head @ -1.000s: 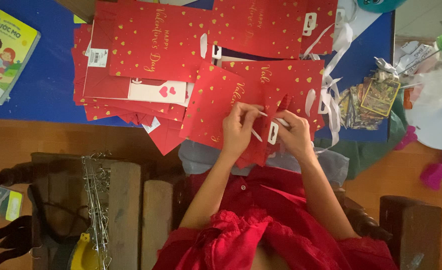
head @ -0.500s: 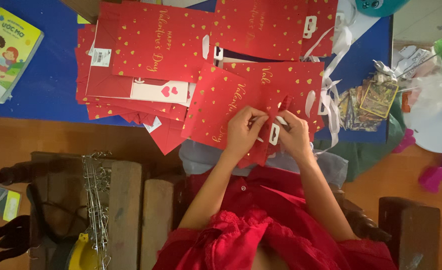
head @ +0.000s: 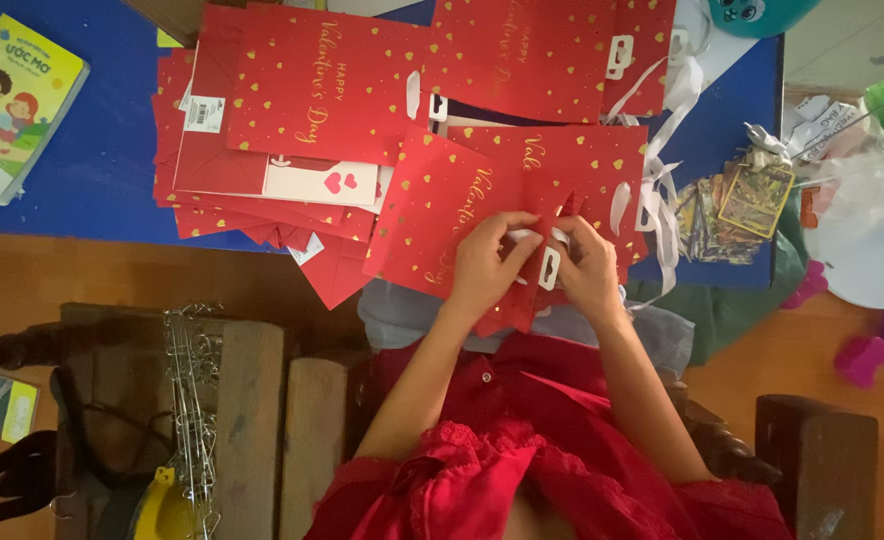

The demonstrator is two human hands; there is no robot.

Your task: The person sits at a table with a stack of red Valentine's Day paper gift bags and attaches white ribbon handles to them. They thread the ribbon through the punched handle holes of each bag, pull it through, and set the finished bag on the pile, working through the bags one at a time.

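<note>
- The blue table (head: 92, 170) fills the top of my view, and its near edge runs just above my lap.
- A heap of flat red gift bags (head: 312, 90) with gold hearts and gold script covers most of that table, fanned out and overlapping; one shows a white panel with red hearts.
- The red gift bag (head: 432, 215) I am working on lies at the near edge of the heap, hanging partly over the table edge towards me, tilted, its top end under my fingers.
- My left hand (head: 487, 265) presses on the bag from the left, fingers curled shut and pinching the folded red paper beside the white handle piece (head: 550, 268).
- My right hand (head: 587, 270) meets it from the right, fingers likewise closed on the same fold and on that white piece; the fingertips of both hands nearly touch.
- White ribbons (head: 657, 190) trail just to the right of the bag, loose on the table.
- As I judge it, I am at the step of fitting or folding the bag's top around the handle tab; the next move needs a steady pinch from one hand while the other works the small white piece, without creasing the paper.
</note>
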